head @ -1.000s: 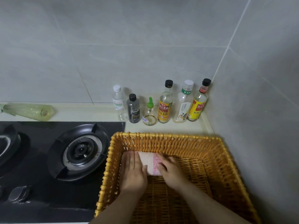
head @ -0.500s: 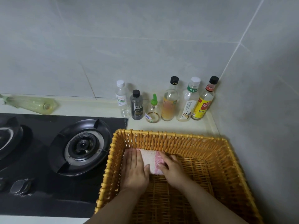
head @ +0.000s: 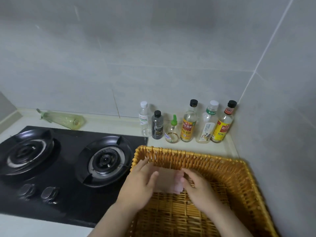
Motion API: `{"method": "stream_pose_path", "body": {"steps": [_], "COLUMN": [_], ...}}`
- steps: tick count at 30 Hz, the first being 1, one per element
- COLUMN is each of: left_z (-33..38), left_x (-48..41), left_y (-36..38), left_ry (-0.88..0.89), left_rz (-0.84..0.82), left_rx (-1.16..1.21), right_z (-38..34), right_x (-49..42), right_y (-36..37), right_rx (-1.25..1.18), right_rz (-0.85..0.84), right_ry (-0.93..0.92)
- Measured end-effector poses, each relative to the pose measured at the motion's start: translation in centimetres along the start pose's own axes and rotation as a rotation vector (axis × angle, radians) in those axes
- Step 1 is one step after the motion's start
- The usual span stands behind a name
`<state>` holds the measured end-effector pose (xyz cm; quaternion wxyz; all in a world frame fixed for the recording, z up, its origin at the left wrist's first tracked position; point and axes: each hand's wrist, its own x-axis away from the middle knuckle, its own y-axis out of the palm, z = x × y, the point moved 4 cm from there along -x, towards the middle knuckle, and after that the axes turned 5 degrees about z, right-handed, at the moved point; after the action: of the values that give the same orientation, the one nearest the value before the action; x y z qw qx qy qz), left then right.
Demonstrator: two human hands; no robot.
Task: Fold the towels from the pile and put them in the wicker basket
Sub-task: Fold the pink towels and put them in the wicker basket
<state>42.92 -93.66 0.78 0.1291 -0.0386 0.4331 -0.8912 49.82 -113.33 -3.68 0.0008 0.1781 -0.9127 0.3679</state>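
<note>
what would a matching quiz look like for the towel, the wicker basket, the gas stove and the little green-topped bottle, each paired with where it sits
Things
1. folded pale pink towel
2. woven yellow wicker basket
3. black two-burner gas stove
4. small glass bottle with green nozzle

Places
a. left of the basket
b. in the row of bottles against the grey tiled wall
c. inside the basket, far left corner
d. on the pale counter by the wall corner

Pairs: 1-c, 2-d, 3-a, 4-b
</note>
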Motion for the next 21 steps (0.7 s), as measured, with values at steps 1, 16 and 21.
{"method": "stream_pose_path", "body": {"steps": [1, 16, 21], "left_z": [-0.1, -11.5, -16.6], "left_x": [0.5, 15.7, 25.8], "left_y": [-1.3, -16.4, -20.7], "left_ry": [0.017, -0.086, -0.295], "left_rz": [0.03, 0.106, 0.154], "left_rx": [0.018, -0.201, -0.172], "right_z": [-0.9, -17.0, -21.6], "right_x": [0.3, 8.3, 14.2], "right_y": [-0.2, 3.8, 9.2], "right_rx": [0.001, 0.294, 0.238], "right_rz": [0.012, -0.072, -0.175], "right_ry": [-0.025, -0.412, -0.476]}}
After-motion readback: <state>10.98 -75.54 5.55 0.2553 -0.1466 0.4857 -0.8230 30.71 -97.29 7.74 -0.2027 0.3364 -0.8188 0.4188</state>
